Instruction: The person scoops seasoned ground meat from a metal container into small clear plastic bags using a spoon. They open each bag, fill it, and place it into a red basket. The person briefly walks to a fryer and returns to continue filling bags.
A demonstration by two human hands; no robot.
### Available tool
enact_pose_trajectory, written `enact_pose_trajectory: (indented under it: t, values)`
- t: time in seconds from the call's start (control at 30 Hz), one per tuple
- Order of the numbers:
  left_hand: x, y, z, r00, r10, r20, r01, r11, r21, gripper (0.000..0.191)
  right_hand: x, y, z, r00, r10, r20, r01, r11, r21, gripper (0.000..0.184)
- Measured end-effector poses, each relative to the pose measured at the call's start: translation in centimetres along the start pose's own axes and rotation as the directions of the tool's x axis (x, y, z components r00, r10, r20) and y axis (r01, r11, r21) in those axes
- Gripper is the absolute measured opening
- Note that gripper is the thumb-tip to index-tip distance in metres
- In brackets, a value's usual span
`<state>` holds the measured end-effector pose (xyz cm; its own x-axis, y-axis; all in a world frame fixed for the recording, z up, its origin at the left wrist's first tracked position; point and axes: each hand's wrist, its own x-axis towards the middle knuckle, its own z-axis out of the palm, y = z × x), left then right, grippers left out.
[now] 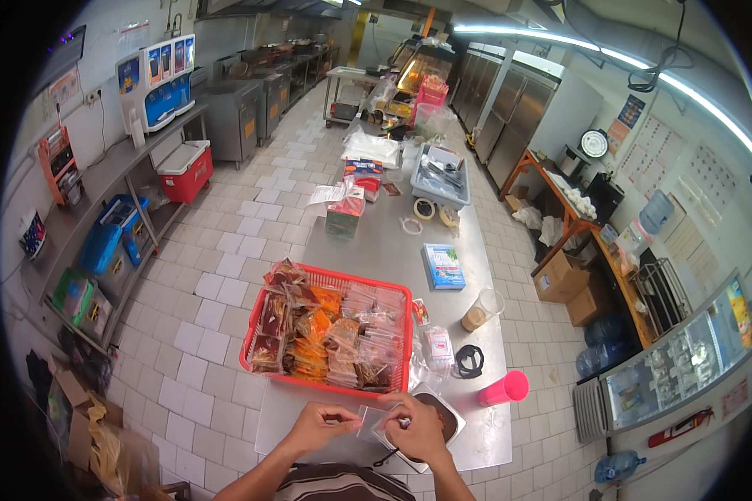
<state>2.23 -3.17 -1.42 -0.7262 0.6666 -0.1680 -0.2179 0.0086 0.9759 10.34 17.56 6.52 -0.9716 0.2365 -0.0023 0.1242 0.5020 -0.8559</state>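
Observation:
A small clear plastic bag (371,427) is stretched between my two hands over the near end of the steel table. My left hand (318,429) pinches its left edge with thumb and fingertips. At the opposite side, my right hand (418,427) grips the bag and partly hides a steel pan (456,421) holding something brown. A dark-handled utensil (390,456) sticks out toward me beneath the right hand. Just beyond both hands sits a red plastic basket (408,307), loaded with small clear bags of orange and brown contents (313,325) and paler bags (376,332).
Right of the basket are a pink cup (504,388), a black strap-like item (469,361), a clear cup with brown liquid (482,310) and a blue box (443,266). Tape rolls (423,209) and a grey-blue tub (442,191) stand farther up the steel table (388,247).

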Motion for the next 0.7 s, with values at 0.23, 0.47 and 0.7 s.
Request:
enact_pose_trajectory:
  t: [0.23, 0.47, 0.7]
  values:
    - [-0.5, 1.7, 1.4, 0.957, 0.137, -0.257, -0.101, 0.984, 0.149, 0.014, -2.4, 1.4, 4.8, 0.807, -0.409, -0.427, 0.392, 0.911, -0.132, 0.026]
    - [-0.2, 2.4, 1.8, 0.903, 0.397, -0.162, -0.321, 0.876, 0.359, 0.013, -2.6, 2.3, 6.7, 0.953, 0.074, -0.293, 0.029, 0.942, 0.334, 0.021]
    - [0.0, 2.9, 1.9, 0.888, 0.446, -0.108, -0.337, 0.793, 0.508, 0.012, -2.4, 2.6, 5.9, 0.962, 0.032, -0.27, 0.027, 0.977, 0.212, 0.02]
